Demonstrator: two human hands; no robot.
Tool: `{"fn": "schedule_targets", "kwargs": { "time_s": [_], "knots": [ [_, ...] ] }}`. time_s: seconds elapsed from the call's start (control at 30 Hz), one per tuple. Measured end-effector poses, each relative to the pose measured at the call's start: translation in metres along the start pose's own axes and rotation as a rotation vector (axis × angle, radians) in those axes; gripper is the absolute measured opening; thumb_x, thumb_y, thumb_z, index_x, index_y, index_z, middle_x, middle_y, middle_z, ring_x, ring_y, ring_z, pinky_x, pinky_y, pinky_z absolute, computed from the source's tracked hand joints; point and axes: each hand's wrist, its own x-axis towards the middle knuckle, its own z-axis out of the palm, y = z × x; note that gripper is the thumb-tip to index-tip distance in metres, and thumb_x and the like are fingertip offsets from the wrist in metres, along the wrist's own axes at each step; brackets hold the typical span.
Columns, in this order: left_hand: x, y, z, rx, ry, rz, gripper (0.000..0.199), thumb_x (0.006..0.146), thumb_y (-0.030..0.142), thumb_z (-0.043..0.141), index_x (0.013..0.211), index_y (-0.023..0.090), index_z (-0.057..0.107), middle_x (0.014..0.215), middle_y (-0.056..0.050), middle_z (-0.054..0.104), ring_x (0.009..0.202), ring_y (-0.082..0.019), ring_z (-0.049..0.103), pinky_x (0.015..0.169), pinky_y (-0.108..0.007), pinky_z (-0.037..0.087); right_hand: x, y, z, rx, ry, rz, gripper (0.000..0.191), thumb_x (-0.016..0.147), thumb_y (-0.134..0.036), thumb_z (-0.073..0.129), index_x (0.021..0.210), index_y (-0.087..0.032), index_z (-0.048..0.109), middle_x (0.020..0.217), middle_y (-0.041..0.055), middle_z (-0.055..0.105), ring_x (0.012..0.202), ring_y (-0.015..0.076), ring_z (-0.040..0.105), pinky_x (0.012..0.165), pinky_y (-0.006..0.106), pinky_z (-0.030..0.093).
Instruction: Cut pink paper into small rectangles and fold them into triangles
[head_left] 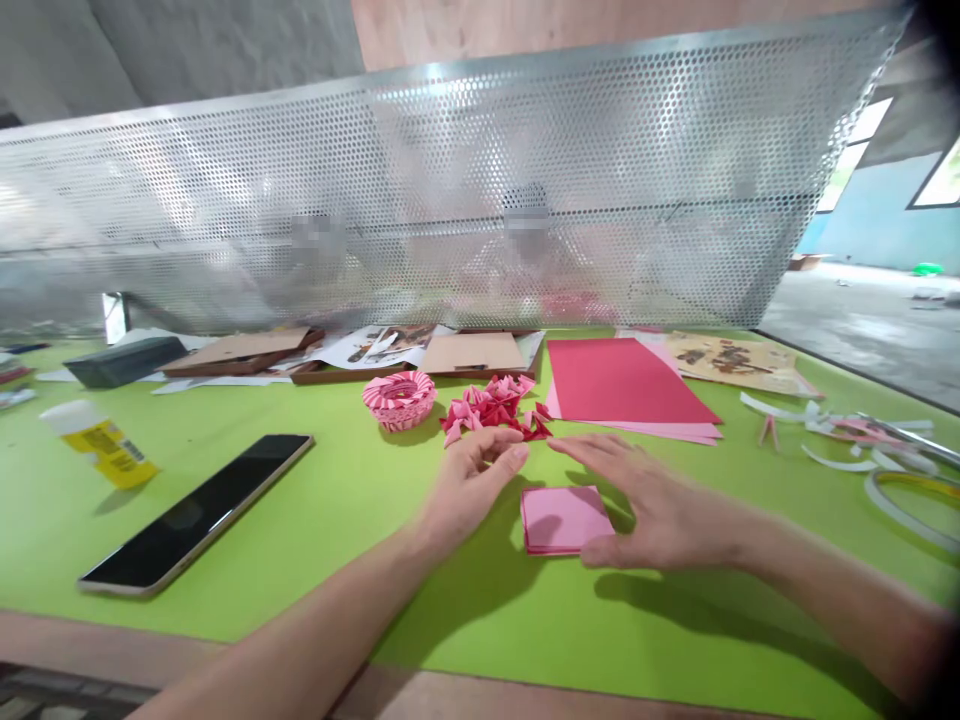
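My left hand [472, 485] hovers over the green tabletop [315, 560], its fingertips just short of a heap of folded pink paper pieces [491, 408] and holding nothing. My right hand [649, 495] reaches from the right, fingers apart and empty, with its thumb at the edge of a small stack of pink paper squares [562, 520]. Behind the heap sit a pink woven paper bowl [399, 400] and large red paper sheets [622, 380] lying on pink sheets.
A dark smartphone [195, 515] and a yellow-labelled glue bottle [97, 445] lie on the left. White paper strips [832, 435] lie on the right. Cardboard and printed sheets [375, 350] line the back, before a perforated metal screen [450, 190] with two blurred people [525, 250] behind it.
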Motion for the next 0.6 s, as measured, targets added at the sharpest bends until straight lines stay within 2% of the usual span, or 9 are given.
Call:
{"fn": "schedule_targets", "kwargs": {
  "time_s": [0.07,0.13,0.2,0.3,0.47,0.6],
  "knots": [
    [-0.0020,-0.0015,-0.0013,0.094,-0.135,0.052,0.047,0.070,0.040,0.063,0.110,0.016,0.057,0.102,-0.010,0.060,0.093,-0.024,0.054,0.078,-0.033,0.041,-0.0007,0.0009,0.0017,-0.029,-0.027,0.008,0.085,0.067,-0.050,0.066,0.138,-0.020,0.029,0.134,0.0129,0.041,0.121,0.0345,0.034,0.098,0.052,0.027],
    [-0.0052,-0.0020,-0.0022,0.196,-0.272,0.131,0.068,0.060,0.039,0.072,0.122,0.019,0.050,0.118,-0.012,0.054,0.106,-0.029,0.049,0.087,-0.037,0.038,0.0005,0.0012,0.0034,-0.032,0.006,-0.015,0.071,0.070,-0.041,0.066,0.133,-0.021,0.040,0.125,0.0121,0.051,0.111,0.0327,0.046,0.093,0.047,0.034],
    [-0.0077,-0.0013,-0.0027,0.289,-0.347,0.188,0.081,0.052,0.035,0.077,0.127,0.022,0.046,0.123,-0.011,0.052,0.113,-0.032,0.044,0.093,-0.041,0.033,0.0025,0.0006,0.0039,-0.007,0.043,-0.057,0.061,0.071,-0.037,0.066,0.127,-0.023,0.047,0.119,0.0096,0.056,0.104,0.0310,0.051,0.089,0.043,0.039],
    [-0.0074,0.0001,-0.0030,0.367,-0.371,0.232,0.074,0.058,0.029,0.073,0.127,0.025,0.045,0.114,-0.009,0.058,0.106,-0.031,0.048,0.091,-0.042,0.035,0.0041,0.0000,0.0026,0.078,0.077,-0.053,0.059,0.071,-0.039,0.067,0.125,-0.025,0.048,0.118,0.0079,0.057,0.103,0.0304,0.053,0.085,0.040,0.043],
    [-0.0009,-0.0017,-0.0045,0.280,-0.414,0.223,0.055,0.067,0.019,0.064,0.120,0.023,0.052,0.103,-0.006,0.062,0.093,-0.024,0.057,0.081,-0.034,0.043,0.0028,0.0052,-0.0005,0.256,0.039,0.001,0.057,0.076,-0.042,0.062,0.127,-0.022,0.045,0.112,0.0070,0.061,0.098,0.0250,0.057,0.078,0.034,0.047],
    [0.0015,-0.0050,-0.0053,0.198,-0.405,0.175,0.058,0.065,0.016,0.065,0.121,0.020,0.051,0.105,-0.006,0.063,0.096,-0.025,0.057,0.083,-0.033,0.043,0.0030,0.0070,-0.0024,0.271,0.026,0.020,0.042,0.078,-0.037,0.060,0.115,-0.019,0.055,0.109,0.0065,0.061,0.096,0.0234,0.057,0.081,0.034,0.046]
  ]
}}
